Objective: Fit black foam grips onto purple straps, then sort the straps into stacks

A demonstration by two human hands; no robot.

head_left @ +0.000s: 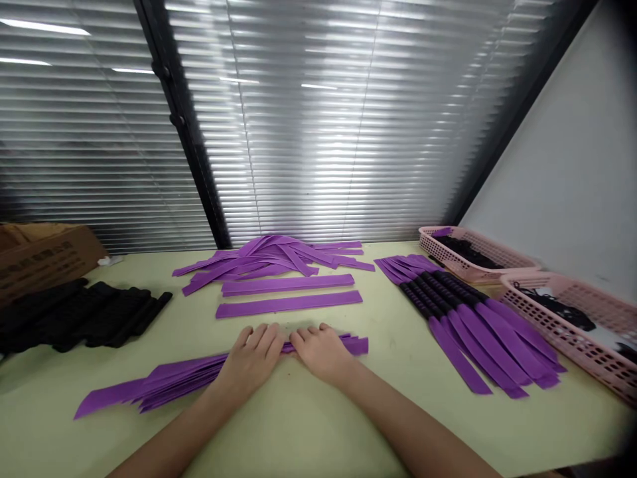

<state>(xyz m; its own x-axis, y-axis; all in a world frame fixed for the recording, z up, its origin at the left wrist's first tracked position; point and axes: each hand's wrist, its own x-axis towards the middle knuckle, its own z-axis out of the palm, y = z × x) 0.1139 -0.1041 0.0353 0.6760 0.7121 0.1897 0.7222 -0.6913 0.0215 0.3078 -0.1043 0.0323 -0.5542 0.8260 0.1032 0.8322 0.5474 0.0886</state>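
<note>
A layered bundle of purple strips [184, 376] lies across the near part of the table, its left end fanned out. My left hand [256, 355] is closed over the middle of this bundle. Just to its right, my right hand [318, 352] grips the same bundle, whose shorter end sticks out past the wrist. The thumbs are mostly hidden. Beyond my hands, two single purple strips [288, 305] lie flat, one behind the other. Farther back is a loose heap of purple strips [271, 255].
Purple strip bundles with black middles [442, 295] lie side by side at right. Two pink baskets [552, 332] holding black items stand along the right edge. Black padded pieces [99, 312] and a cardboard box [54, 259] are at left. Window blinds [318, 133] rise behind the table.
</note>
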